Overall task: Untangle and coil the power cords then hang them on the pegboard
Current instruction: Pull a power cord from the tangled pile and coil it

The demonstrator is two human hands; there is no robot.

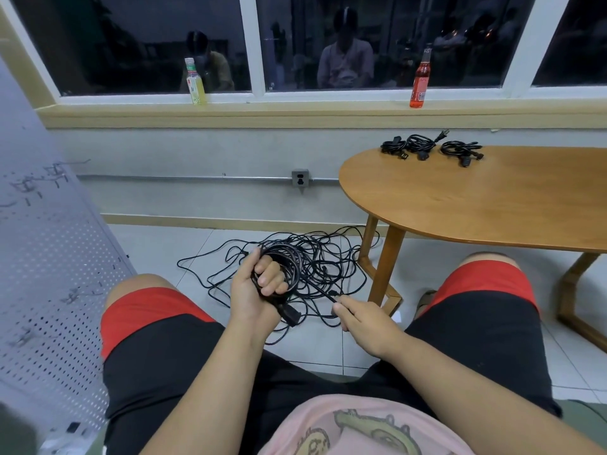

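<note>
The job looks roughly midway. On the far side of the wooden table, at right, three coiled cords lie side by side, bundled but not yet hung. The pegboard leans at the left with a few hooks on it, and no cord can be seen on any of them. Between the person's knees, the left hand has its fingers curled through a half-made coil of several loops, with the cord's plug sticking out below the palm. The right hand pinches the free strand of that cord between thumb and forefinger, just right of the coil, the other fingers loosely folded. Beyond the hands, a loose tangle of black cord sprawls over the tiled floor beside the table leg. By my reading, this coil needs finishing, the tangle sorting, and every bundle hanging.
</note>
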